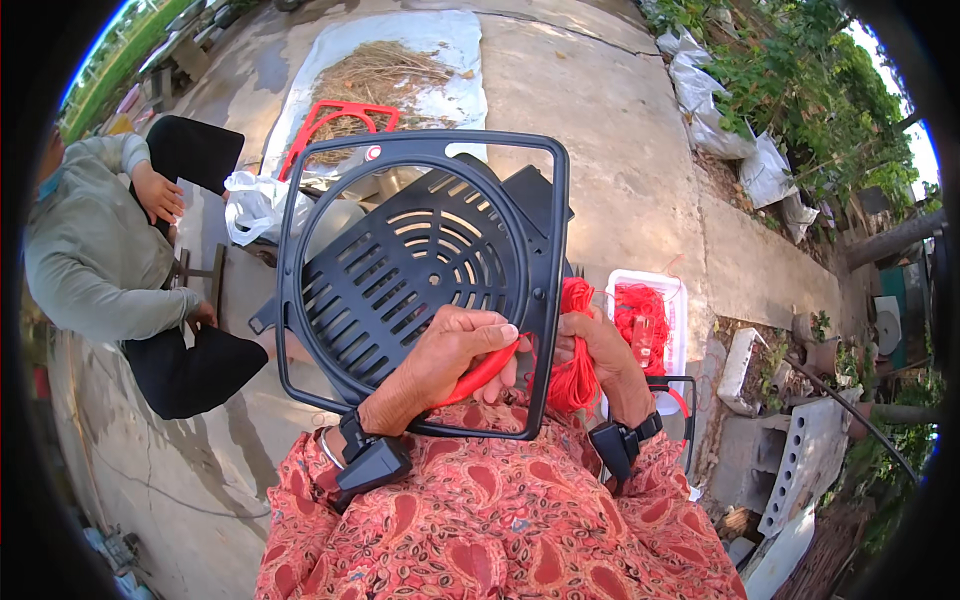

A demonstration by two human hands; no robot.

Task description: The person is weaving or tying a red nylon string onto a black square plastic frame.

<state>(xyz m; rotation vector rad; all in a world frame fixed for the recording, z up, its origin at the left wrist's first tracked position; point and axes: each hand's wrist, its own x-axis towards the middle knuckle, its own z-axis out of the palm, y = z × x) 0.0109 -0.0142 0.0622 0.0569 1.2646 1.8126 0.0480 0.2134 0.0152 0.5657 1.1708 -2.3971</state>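
Note:
A black frame (558, 230) with rounded corners and a large round ring inside it stands tilted in front of me. Along the ring's lower right runs a smooth red stretch (478, 380), which looks wrapped in red cord. My left hand (455, 350) is closed at this spot, thumb and forefinger pinching red cord against the ring. Outside the frame's right bar, my right hand (605, 355) grips a thick bundle of red cord (573, 375). Behind the frame shows a black slatted plastic piece (400, 270), partly seen through the ring.
At right sits a white tray (679, 330) holding more red cord. A red frame (345, 110) lies by a pale sheet (330, 50) bearing dry stalks. A seated person (100, 255) is at left, near a white plastic bag (255, 208). Concrete blocks (750, 455) stand at right.

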